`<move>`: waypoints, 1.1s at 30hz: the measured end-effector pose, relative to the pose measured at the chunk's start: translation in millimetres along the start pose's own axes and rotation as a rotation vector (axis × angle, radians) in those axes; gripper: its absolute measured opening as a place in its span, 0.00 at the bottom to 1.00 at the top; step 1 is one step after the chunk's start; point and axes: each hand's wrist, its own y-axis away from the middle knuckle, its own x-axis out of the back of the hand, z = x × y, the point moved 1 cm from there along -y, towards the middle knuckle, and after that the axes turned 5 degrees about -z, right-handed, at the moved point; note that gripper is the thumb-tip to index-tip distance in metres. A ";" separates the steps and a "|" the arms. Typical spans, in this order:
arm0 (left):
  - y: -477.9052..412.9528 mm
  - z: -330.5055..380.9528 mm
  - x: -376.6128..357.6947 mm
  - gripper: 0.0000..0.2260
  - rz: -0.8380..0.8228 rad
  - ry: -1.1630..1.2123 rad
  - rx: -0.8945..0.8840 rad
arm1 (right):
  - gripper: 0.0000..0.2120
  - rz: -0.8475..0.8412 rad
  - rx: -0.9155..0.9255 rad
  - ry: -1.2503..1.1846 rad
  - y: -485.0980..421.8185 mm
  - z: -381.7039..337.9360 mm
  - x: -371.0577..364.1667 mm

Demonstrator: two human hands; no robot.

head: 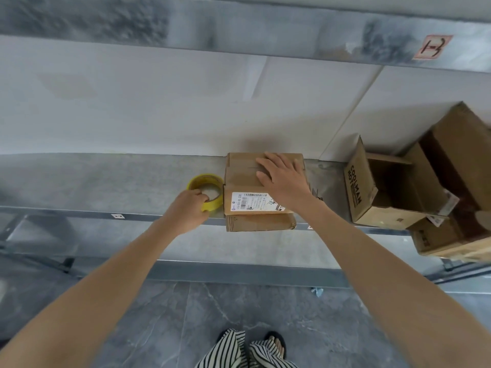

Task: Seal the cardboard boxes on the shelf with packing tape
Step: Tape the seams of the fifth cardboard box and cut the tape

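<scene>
- Grips yellow tape roll (210, 181) with left hand (186, 211); fingers (199, 195) curled over the near rim and clamped on the roll, fingertips at the core.
- Tape roll flat on grey shelf (106, 181), at 9 o'clock of small cardboard box (244, 176), just beside it; touching or not, cannot tell.
- Presses right hand (285, 179) flat on top of small cardboard box, toward its 1 o'clock corner; fingers straight, spread apart, gripping nothing.
- Small cardboard box closed, flaps down, mid-shelf, near end at the shelf's front edge.
- White shipping label (252, 203) on the 6 o'clock half of the box top, right end under the right wrist.
- Open box (364, 197) at 3 o'clock of the small one, apart from it, flaps up, "COOLMAN HOT" printed on the left flap.
- Large box (459, 155) at 3 o'clock of open box, tilted, against it, partly out of frame.
- Red-bordered tag (432, 47) on the upper shelf beam, at 1 o'clock.
- At 6 o'clock, below the shelf: grey stone floor (159, 328), striped trousers (239, 351), a sandalled foot (276, 345), blue scrap (317, 291) near the shelf base.
</scene>
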 end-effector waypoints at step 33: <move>-7.8 129.2 113.3 0.14 0.227 0.022 -0.255 | 0.09 0.188 -0.189 -1.227 6.0 20.2 34.3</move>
